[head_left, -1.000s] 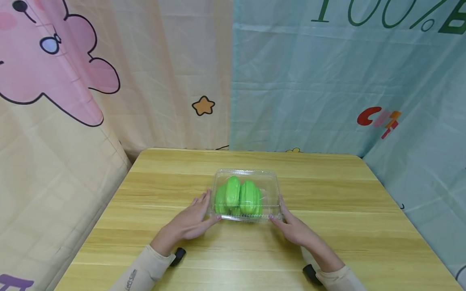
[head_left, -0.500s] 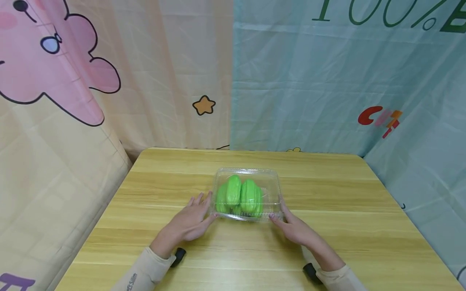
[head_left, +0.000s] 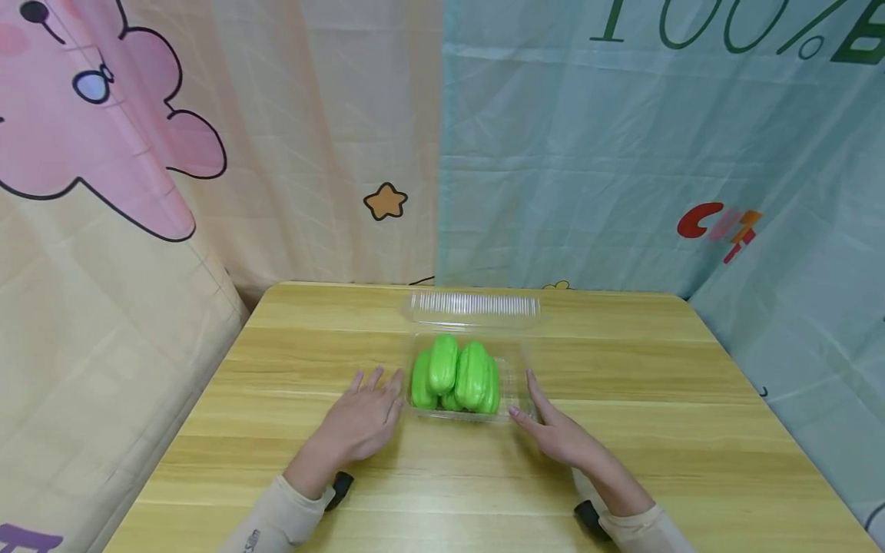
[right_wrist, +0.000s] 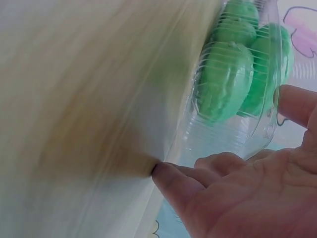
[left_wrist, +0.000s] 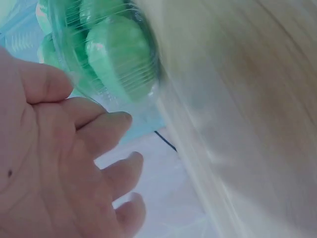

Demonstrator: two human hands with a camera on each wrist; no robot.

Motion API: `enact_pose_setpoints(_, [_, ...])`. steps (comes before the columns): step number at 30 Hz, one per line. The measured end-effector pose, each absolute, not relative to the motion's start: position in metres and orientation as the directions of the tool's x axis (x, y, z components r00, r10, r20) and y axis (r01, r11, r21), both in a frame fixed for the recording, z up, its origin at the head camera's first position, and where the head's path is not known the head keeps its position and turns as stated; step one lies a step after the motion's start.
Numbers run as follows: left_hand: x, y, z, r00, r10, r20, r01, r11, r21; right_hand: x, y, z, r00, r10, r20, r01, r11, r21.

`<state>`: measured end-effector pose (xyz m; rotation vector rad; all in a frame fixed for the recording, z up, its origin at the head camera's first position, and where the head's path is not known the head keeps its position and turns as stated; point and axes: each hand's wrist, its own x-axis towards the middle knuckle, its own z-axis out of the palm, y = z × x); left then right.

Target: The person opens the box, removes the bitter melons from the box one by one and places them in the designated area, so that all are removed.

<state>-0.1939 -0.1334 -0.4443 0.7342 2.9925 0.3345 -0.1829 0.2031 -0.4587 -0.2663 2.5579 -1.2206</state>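
A clear plastic clamshell box [head_left: 515, 392] sits on the table, its lid [head_left: 473, 305] tipped back toward the far edge. Inside lie several green, ribbed, oblong pieces [head_left: 444, 365], like star fruit. My left hand [head_left: 359, 422] is spread beside the box's left wall, palm down in the head view, holding nothing. Whether its nearest fingertip touches the wall I cannot tell. My right hand [head_left: 563, 438] is at the right front corner, its fingers straight along the side wall. In the right wrist view its thumb [right_wrist: 297, 104] touches the box rim, and a fingertip rests on the table.
The wooden table [head_left: 276, 369] extends around the box on every side. Printed curtains [head_left: 332, 138] hang behind it and along both sides. Each wrist bears a small black device, such as the one at the right sleeve [head_left: 590, 520].
The lid, closed over the green pieces before, has swung up and back. My left thumb has left the front left corner, and the left hand has turned palm down. The right hand stays put.
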Motion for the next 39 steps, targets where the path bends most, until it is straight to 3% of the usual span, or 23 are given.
enact_pose_setpoints(12, [-0.182, -0.135, -0.433, -0.882, 0.461, -0.097, 0.421, 0.864, 0.274, -0.179, 0.21, -0.459, -0.936, -0.286, -0.204, -0.036, 0.656, -0.753])
enact_pose_setpoints(22, [-0.19, -0.14, -0.414, -0.896, 0.441, -0.046, 0.411, 0.865, 0.288, -0.18, 0.216, -0.447, -0.947, -0.281, -0.155, -0.084, 0.682, -0.726])
enact_pose_setpoints(29, [-0.217, -0.148, -0.405, -0.9, 0.435, -0.014, 0.391, 0.824, 0.411, -0.187, 0.221, -0.43, -0.959, -0.245, -0.142, -0.052, 0.644, -0.763])
enact_pose_setpoints(39, [-0.255, -0.152, -0.411, -0.896, 0.444, 0.001, 0.316, 0.634, 0.706, -0.207, 0.225, -0.418, -0.98, -0.171, -0.103, -0.023, 0.611, -0.791])
